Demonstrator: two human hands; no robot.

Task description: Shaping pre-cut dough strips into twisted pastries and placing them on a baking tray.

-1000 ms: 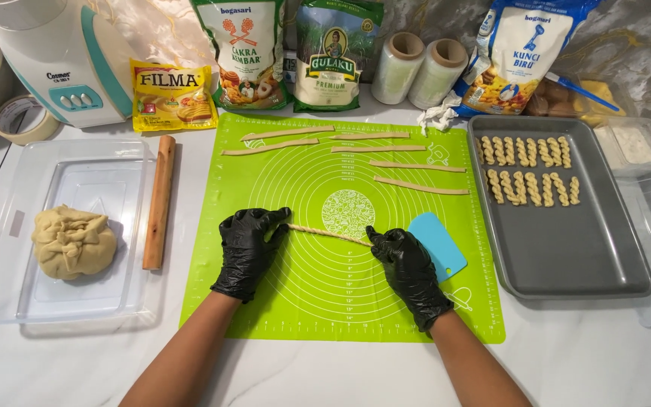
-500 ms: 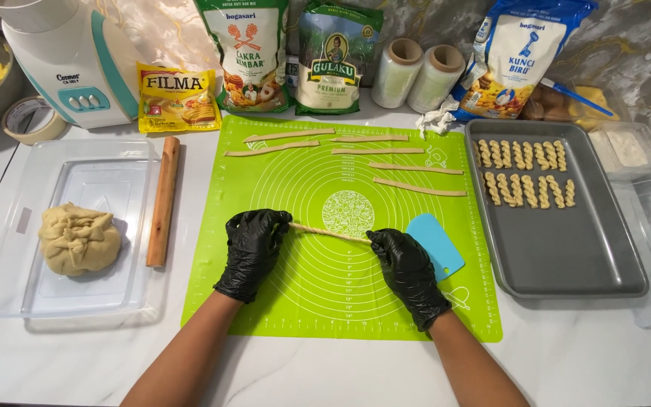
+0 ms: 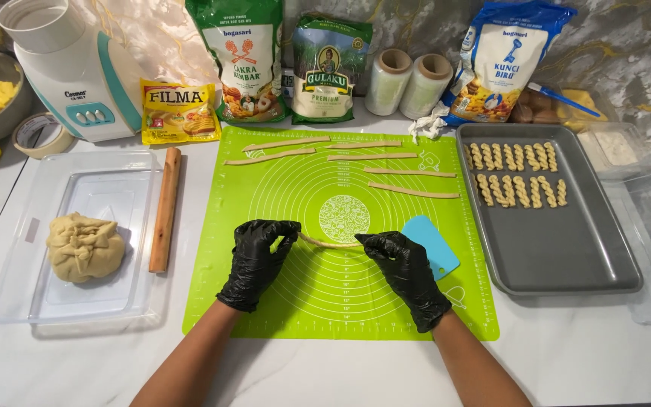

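Head view: the person's two hands in black gloves work over a green silicone mat point(image 3: 340, 301) on a white surface point(image 3: 589, 362).
Left hand point(image 3: 258, 260): fingers curled, pinching the left end of a thin dough strip point(image 3: 329, 243).
Right hand point(image 3: 407, 273): fingers bent down, closed on the strip's right end.
Dough strip: stretched between the two hands, sagging a little toward the mat — near the mat's middle, just below a round printed mark.
Scraper point(image 3: 432, 246): light blue, flat on the mat, just beside the right hand.
Other strips point(image 3: 340, 154): six flat pieces of dough lie along the mat's far edge, apart from the hands.
Baking tray point(image 3: 566, 264): grey, right of the mat — two rows of twisted dough pieces point(image 3: 518, 175) at its far end.
Clear tray point(image 3: 62, 301): left of the mat, holding a dough ball point(image 3: 84, 247).
Rolling pin point(image 3: 165, 209): wooden, resting on the clear tray's right edge.
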